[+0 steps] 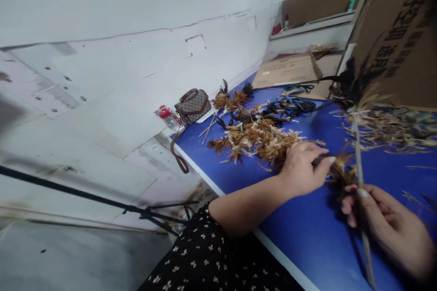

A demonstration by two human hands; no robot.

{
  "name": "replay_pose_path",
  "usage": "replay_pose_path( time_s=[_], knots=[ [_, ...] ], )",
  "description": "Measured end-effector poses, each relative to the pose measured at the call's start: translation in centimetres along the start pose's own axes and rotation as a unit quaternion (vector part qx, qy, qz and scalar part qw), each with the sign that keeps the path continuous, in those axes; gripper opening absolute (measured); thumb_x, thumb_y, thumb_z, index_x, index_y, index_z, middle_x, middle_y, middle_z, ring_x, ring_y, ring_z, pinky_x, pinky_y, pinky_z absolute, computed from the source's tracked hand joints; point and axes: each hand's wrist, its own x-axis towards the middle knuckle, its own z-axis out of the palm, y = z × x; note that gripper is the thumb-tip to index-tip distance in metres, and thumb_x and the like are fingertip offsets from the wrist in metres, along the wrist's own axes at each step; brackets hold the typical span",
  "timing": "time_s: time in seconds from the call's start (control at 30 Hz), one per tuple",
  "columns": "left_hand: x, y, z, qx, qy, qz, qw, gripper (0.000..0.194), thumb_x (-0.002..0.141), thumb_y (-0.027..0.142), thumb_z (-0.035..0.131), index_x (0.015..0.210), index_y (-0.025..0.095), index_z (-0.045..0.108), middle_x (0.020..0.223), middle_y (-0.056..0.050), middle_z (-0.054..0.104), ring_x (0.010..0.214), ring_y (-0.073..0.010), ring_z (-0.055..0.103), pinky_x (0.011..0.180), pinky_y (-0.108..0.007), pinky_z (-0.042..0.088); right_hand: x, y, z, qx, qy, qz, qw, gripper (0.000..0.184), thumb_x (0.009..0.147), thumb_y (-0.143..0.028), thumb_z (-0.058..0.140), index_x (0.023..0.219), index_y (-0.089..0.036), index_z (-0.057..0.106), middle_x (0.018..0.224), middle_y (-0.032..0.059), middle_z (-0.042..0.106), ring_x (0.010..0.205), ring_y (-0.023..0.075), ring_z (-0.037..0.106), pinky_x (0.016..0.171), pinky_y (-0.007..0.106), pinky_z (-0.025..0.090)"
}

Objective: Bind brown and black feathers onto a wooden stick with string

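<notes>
My right hand [392, 227] is closed around a thin wooden stick [358, 159], thumb pressed along its side. The stick slants upward, and a tuft of pale and dark feathers [362, 104] sits at its upper end. My left hand [302, 168] hovers at the near side of a pile of brown feathers [256, 138], its curved fingers and thumb apart. More brown feathers [343, 170] lie between its fingertips and the stick; whether the fingertips touch them is unclear. Some fingers of my left hand are hidden.
A blue tabletop [290, 232] lies beneath everything. Patterned handbag [194, 107] and red-capped bottle [166, 116] stand at its left edge. Dark cords [300, 104], flattened cardboard [287, 70] and a large carton [399, 41] are farther back. Mottled feathers [403, 129] lie right; a black tripod [146, 211] stands left.
</notes>
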Motion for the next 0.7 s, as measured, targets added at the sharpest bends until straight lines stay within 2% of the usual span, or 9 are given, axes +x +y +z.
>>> replay_pose_path(
  time_s=[0.03, 0.07, 0.13, 0.23, 0.3, 0.37, 0.57, 0.63, 0.7],
  knots=[
    [-0.4, 0.3, 1.1, -0.101, -0.014, -0.045, 0.994, 0.038, 0.103, 0.052, 0.078, 0.123, 0.021, 0.083, 0.125, -0.017, 0.081, 0.121, -0.0317, 0.075, 0.113, -0.050, 0.057, -0.4, -0.6, 0.3, 0.008, -0.023, -0.003, 1.000, 0.056, 0.092, -0.088, 0.070, 0.104, -0.034, 0.076, 0.080, 0.0094, 0.080, 0.057, 0.0287, 0.072, 0.051, 0.042, 0.064],
    [-0.8, 0.6, 2.1, -0.194, -0.033, -0.100, 0.975, 0.042, 0.100, 0.056, 0.080, 0.121, 0.020, 0.082, 0.118, -0.015, 0.082, 0.111, -0.0293, 0.077, 0.107, -0.048, 0.061, -0.7, -1.2, 0.6, 0.016, -0.045, -0.008, 0.999, 0.055, 0.095, -0.086, 0.069, 0.104, -0.032, 0.074, 0.079, 0.0085, 0.080, 0.056, 0.0264, 0.071, 0.052, 0.040, 0.063],
    [-1.0, 0.9, 3.5, -0.342, -0.064, -0.201, 0.916, 0.049, 0.095, 0.063, 0.084, 0.114, 0.018, 0.079, 0.107, -0.013, 0.082, 0.095, -0.0245, 0.078, 0.098, -0.044, 0.063, -1.3, -1.9, 1.4, 0.027, -0.082, -0.011, 0.996, 0.056, 0.101, -0.083, 0.065, 0.102, -0.028, 0.071, 0.078, 0.0070, 0.078, 0.055, 0.0221, 0.069, 0.053, 0.035, 0.061],
    [-0.5, 0.6, 3.3, -0.473, -0.051, -0.277, 0.835, 0.053, 0.091, 0.065, 0.089, 0.103, 0.016, 0.072, 0.098, -0.011, 0.080, 0.087, -0.0216, 0.078, 0.095, -0.043, 0.063, -1.7, -2.1, 2.2, 0.037, -0.128, -0.001, 0.991, 0.058, 0.106, -0.082, 0.061, 0.107, -0.024, 0.071, 0.077, 0.0057, 0.078, 0.054, 0.0185, 0.068, 0.055, 0.031, 0.059],
    [0.4, 0.1, 2.2, -0.515, -0.016, -0.292, 0.806, 0.050, 0.092, 0.060, 0.090, 0.102, 0.016, 0.070, 0.095, -0.010, 0.080, 0.085, -0.0221, 0.079, 0.094, -0.044, 0.064, -1.8, -1.9, 2.2, 0.038, -0.149, 0.012, 0.988, 0.059, 0.106, -0.081, 0.061, 0.109, -0.023, 0.071, 0.078, 0.0057, 0.078, 0.054, 0.0177, 0.068, 0.055, 0.030, 0.058],
    [1.2, -0.5, 1.0, -0.532, 0.011, -0.304, 0.790, 0.044, 0.095, 0.052, 0.090, 0.101, 0.014, 0.070, 0.093, -0.010, 0.079, 0.084, -0.0226, 0.080, 0.094, -0.044, 0.064, -1.7, -1.8, 1.9, 0.036, -0.172, 0.027, 0.984, 0.060, 0.106, -0.082, 0.062, 0.106, -0.023, 0.070, 0.077, 0.0059, 0.078, 0.054, 0.0171, 0.067, 0.055, 0.030, 0.057],
    [2.6, -1.1, -0.9, -0.584, 0.036, -0.345, 0.733, 0.029, 0.105, 0.038, 0.080, 0.096, 0.012, 0.068, 0.092, -0.013, 0.079, 0.087, -0.0231, 0.080, 0.098, -0.046, 0.064, -1.2, -2.4, 1.3, -0.003, -0.239, 0.067, 0.969, 0.064, 0.103, -0.084, 0.064, 0.091, -0.021, 0.070, 0.073, 0.0061, 0.077, 0.051, 0.0155, 0.064, 0.053, 0.028, 0.053],
    [2.7, -1.0, -1.1, -0.594, 0.058, -0.347, 0.724, 0.024, 0.107, 0.033, 0.077, 0.096, 0.013, 0.068, 0.089, -0.011, 0.077, 0.083, -0.0199, 0.076, 0.091, -0.041, 0.064, -1.2, -2.9, 1.3, -0.018, -0.250, 0.064, 0.966, 0.066, 0.102, -0.084, 0.066, 0.086, -0.021, 0.072, 0.071, 0.0059, 0.076, 0.052, 0.0159, 0.065, 0.053, 0.028, 0.052],
    [2.8, -1.1, -1.2, -0.590, 0.086, -0.353, 0.721, 0.020, 0.108, 0.027, 0.074, 0.095, 0.013, 0.066, 0.085, -0.009, 0.074, 0.073, -0.0144, 0.068, 0.078, -0.031, 0.058, -1.2, -3.2, 1.0, -0.041, -0.250, 0.054, 0.966, 0.066, 0.101, -0.084, 0.068, 0.080, -0.021, 0.073, 0.066, 0.0046, 0.072, 0.053, 0.0160, 0.063, 0.054, 0.028, 0.051]
  ],
)
